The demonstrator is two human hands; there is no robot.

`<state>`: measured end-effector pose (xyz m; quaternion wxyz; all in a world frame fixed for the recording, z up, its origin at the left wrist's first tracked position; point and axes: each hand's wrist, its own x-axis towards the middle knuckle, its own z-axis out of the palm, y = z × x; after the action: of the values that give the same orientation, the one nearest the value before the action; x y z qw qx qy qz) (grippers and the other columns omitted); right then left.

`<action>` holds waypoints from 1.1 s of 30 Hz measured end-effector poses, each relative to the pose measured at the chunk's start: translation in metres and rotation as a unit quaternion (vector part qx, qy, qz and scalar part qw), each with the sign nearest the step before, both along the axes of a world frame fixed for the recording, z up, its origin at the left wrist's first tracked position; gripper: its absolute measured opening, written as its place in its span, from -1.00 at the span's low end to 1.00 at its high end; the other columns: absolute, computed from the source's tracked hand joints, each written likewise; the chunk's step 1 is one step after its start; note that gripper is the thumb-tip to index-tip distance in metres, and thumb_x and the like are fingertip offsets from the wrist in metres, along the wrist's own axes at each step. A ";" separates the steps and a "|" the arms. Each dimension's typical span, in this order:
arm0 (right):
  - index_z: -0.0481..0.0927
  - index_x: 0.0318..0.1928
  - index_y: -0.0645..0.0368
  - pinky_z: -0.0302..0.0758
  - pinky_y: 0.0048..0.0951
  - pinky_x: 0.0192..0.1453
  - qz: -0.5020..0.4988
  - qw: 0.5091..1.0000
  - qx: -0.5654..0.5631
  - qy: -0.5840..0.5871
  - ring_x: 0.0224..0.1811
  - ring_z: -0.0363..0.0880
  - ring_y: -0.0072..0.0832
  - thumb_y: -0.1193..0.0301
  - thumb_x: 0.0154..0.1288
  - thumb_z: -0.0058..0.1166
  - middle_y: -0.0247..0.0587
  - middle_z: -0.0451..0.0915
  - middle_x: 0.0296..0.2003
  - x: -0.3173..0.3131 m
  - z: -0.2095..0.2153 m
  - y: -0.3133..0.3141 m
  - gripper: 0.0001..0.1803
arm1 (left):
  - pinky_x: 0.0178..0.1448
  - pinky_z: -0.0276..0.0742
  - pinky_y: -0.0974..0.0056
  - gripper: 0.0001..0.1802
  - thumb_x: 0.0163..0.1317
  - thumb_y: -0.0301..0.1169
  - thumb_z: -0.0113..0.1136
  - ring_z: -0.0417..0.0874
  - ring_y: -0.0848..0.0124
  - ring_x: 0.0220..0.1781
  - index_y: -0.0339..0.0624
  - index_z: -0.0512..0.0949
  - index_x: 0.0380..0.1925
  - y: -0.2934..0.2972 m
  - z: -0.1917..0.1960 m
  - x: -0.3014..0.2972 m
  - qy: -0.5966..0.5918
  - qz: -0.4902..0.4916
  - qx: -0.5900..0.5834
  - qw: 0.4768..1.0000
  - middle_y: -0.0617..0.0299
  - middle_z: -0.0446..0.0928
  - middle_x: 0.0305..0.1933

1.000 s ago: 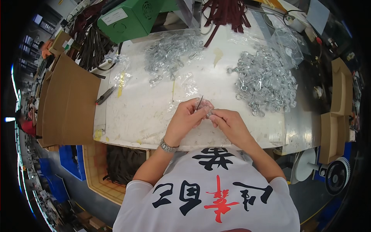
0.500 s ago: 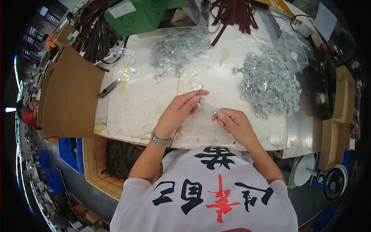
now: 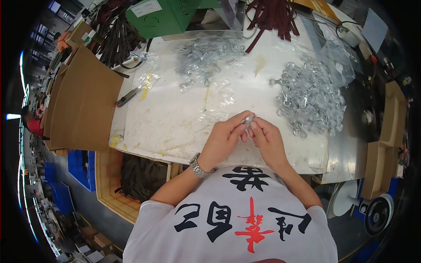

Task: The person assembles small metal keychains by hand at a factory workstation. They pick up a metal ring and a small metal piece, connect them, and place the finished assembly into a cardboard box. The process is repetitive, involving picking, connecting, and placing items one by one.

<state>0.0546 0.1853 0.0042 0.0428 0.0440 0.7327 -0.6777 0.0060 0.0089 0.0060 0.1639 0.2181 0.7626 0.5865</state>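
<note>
Both the left hand (image 3: 222,136) and the right hand (image 3: 268,138) are closing narrowly at the fingertips, pinching a small shiny metal piece (image 3: 248,119) between them above the bench (image 3: 171,133). Just beyond, crumpled clear plastic (image 3: 221,93) is lying flat, while a heap of bagged metal clips (image 3: 311,101) is resting to the right and another heap (image 3: 202,57) farther back. Outermost, a dark tool (image 3: 128,97) is lying near a cardboard box (image 3: 87,98) on the left, and dark red straps (image 3: 275,19) are spilling over the back.

Held piece (image 3: 248,119) half-hidden, green machine (image 3: 158,22) cropped
</note>
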 end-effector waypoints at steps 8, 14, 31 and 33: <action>0.65 -0.10 0.27 0.24 -0.59 -0.49 -0.027 0.997 -0.054 -0.045 -0.57 0.25 -0.78 0.42 0.69 -0.03 -0.48 0.48 -0.45 -0.005 0.007 -0.001 -0.77 | -0.23 0.58 0.26 -0.53 0.43 -0.60 0.08 0.64 0.26 -0.44 -0.17 0.59 0.32 0.000 -0.010 -0.015 0.207 0.014 -0.091 0.974 0.08 0.68 -0.35; 0.66 0.23 0.28 0.58 -0.49 -0.24 -0.160 0.929 0.309 0.127 -0.19 0.70 -0.43 0.45 0.62 0.07 -0.04 0.75 -0.02 -0.022 0.026 0.081 -0.69 | -0.16 0.66 0.03 -0.69 0.42 -0.42 0.27 0.76 0.04 -0.24 -0.17 0.66 0.13 -0.085 0.005 -0.095 0.278 0.164 -0.267 0.908 0.00 0.73 -0.13; 0.54 0.38 0.20 0.65 -0.40 -0.14 0.013 0.995 0.072 0.069 -0.30 0.75 -0.39 0.41 0.45 0.33 -0.08 0.70 0.19 -0.006 0.019 0.017 -0.46 | -0.45 0.33 0.42 -0.79 0.51 -0.36 0.25 0.44 0.64 -0.55 -0.29 0.66 -0.27 -0.088 0.019 -0.079 0.049 0.145 -0.090 0.984 0.34 0.62 -0.44; 0.52 0.41 0.20 0.65 -0.39 -0.14 -0.030 0.989 0.063 0.133 -0.30 0.75 -0.38 0.35 0.41 0.38 -0.07 0.70 0.19 -0.017 0.019 0.011 -0.39 | -0.49 0.22 0.50 -0.79 0.52 -0.35 0.25 0.34 0.75 -0.55 -0.26 0.66 -0.28 -0.065 0.034 -0.055 -0.100 -0.016 -0.038 0.994 0.44 0.57 -0.45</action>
<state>0.0373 0.1966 0.0236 -0.0782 -0.0221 0.7713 -0.6313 -0.0494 -0.0562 0.0402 0.2566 0.1644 0.7607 0.5731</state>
